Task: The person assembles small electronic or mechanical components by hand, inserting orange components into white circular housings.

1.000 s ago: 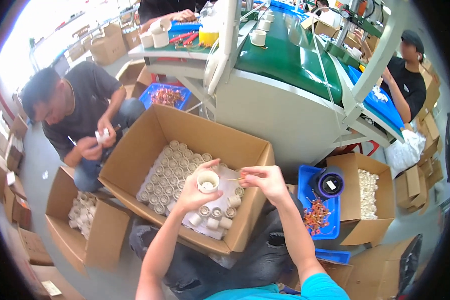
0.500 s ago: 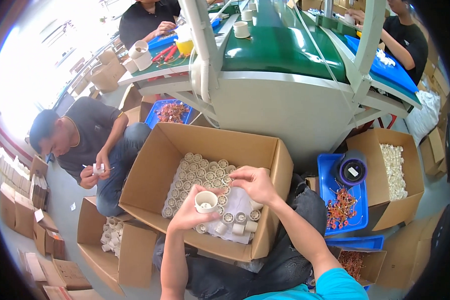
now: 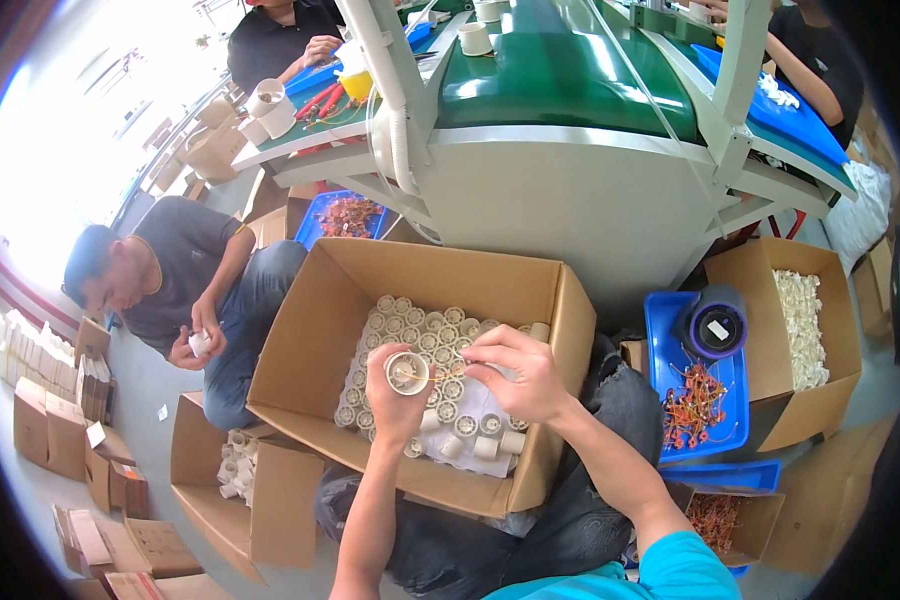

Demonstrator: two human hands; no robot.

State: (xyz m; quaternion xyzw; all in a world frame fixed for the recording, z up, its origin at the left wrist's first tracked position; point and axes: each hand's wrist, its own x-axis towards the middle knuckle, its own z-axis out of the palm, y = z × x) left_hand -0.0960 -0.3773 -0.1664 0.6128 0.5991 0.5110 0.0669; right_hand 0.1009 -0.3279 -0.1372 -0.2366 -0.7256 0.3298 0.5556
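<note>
My left hand (image 3: 394, 408) is wrapped round a white cup-shaped plastic part (image 3: 406, 360), its open mouth facing up. A thin yellowish wire (image 3: 438, 378) runs from inside the cup toward my right hand (image 3: 518, 378). The thumb and fingers of that hand are pinched together at the wire's outer end; the tip itself is hard to make out. Both hands are over a large open cardboard box (image 3: 300, 345). Inside it, rows of round white plastic parts (image 3: 410, 318) stand upright on a pale sheet, and several lie loose at the near side (image 3: 485, 447).
A blue tray (image 3: 668, 330) at right holds red-orange wired pieces (image 3: 694, 400) and a dark round spool (image 3: 716, 328). Cardboard boxes (image 3: 800, 415) flank me on both sides. A person (image 3: 175, 265) sits at left. Ahead stands a green conveyor (image 3: 560, 90), with people at its sides.
My left hand has turned the cup more upright and moved it slightly up. A wire now shows between the cup and my right hand. The whole view has shifted a little.
</note>
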